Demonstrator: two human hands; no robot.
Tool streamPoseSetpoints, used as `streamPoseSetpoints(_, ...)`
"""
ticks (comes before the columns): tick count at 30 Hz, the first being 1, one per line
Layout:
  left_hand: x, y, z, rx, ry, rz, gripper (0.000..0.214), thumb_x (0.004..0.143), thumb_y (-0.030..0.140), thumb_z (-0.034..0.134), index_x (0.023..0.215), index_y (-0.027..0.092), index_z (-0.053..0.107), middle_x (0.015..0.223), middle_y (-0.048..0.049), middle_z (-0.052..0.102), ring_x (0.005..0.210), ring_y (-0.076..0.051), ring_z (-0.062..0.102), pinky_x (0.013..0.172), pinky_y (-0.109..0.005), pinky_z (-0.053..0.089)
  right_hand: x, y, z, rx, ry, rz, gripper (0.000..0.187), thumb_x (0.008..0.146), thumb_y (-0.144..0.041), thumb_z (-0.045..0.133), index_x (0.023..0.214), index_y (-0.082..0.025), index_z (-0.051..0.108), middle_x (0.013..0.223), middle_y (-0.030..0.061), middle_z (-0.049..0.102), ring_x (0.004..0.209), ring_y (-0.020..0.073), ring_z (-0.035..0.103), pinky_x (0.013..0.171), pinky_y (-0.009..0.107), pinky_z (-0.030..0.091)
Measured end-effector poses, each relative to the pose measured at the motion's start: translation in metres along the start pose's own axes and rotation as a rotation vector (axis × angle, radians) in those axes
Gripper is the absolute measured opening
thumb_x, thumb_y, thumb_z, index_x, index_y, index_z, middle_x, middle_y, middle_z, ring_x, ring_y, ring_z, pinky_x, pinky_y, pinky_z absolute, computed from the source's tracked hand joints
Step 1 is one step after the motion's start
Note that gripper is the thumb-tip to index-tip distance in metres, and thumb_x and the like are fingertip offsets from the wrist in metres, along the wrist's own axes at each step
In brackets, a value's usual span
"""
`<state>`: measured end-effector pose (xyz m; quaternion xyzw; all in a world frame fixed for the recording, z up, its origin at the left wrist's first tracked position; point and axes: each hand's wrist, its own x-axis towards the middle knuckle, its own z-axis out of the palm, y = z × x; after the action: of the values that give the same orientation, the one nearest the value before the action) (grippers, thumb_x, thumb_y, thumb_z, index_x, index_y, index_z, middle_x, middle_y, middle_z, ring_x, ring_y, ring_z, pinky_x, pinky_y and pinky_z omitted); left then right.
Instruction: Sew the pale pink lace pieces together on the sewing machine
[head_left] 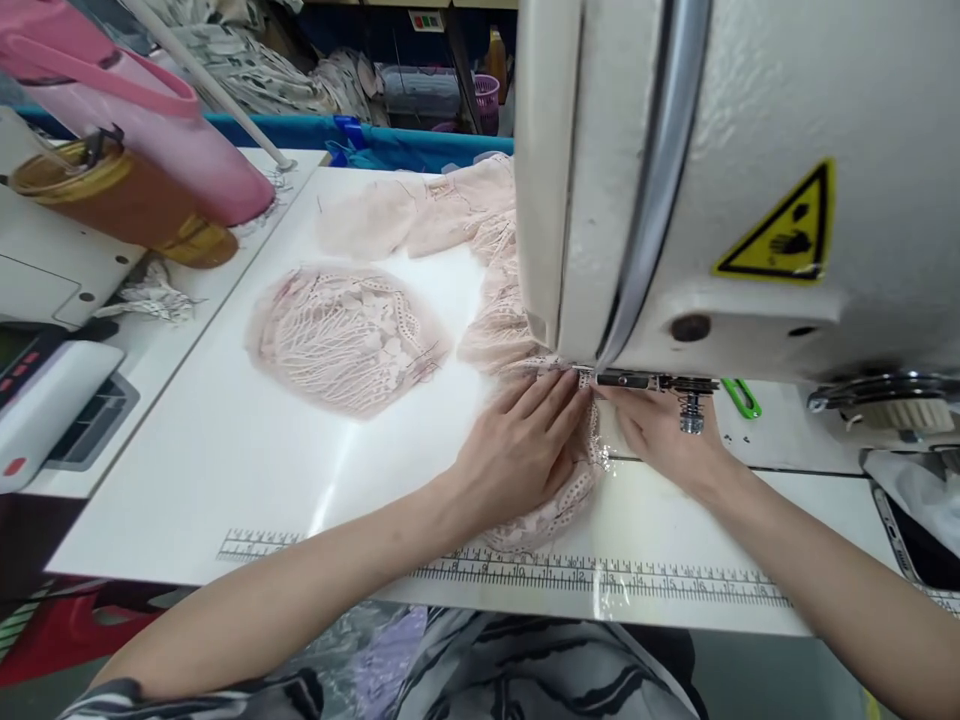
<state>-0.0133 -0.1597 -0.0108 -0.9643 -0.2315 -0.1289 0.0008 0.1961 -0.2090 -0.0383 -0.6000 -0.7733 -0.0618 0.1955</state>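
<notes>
My left hand [529, 430] lies flat on pale pink lace fabric [551, 525], just left of the presser foot area of a white sewing machine [750, 200]. Its fingers stretch forward, close together, towards the needle area. Across from it, my right hand [671, 430] rests at the fabric's right edge, fingers reaching left under the machine head. The machine's metal parts cover some of those fingers; the thumb sits apart from them. From under my left hand, gathered lace [502, 290] runs back behind the machine head. The needle itself is hidden.
A separate lace cup piece [349, 340] lies on the white table [187, 500]. A ruler strip [525, 570] runs along the front edge. At left stand a pink bottle [172, 130] and a brown drink cup [127, 205]. Green thread snips [742, 398] and a phone [911, 530] lie right.
</notes>
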Motion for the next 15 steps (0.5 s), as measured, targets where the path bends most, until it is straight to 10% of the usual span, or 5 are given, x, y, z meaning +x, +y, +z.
streamPoseSetpoints(15, 0.0, 0.002, 0.001, -0.01, 0.031, -0.016, 0.047, 0.091, 0.028, 0.045, 0.132, 0.007, 0.052, 0.136, -0.0173, 0.054, 0.129, -0.031, 0.049, 0.107, -0.048, 0.042, 0.0, -0.002, -0.007, -0.053, -0.002, 0.002, 0.035, 0.091, -0.023, 0.049, 0.123, -0.028, 0.062, 0.096, 0.0083, 0.071, 0.082, 0.0214, 0.065, 0.068, 0.033, 0.047)
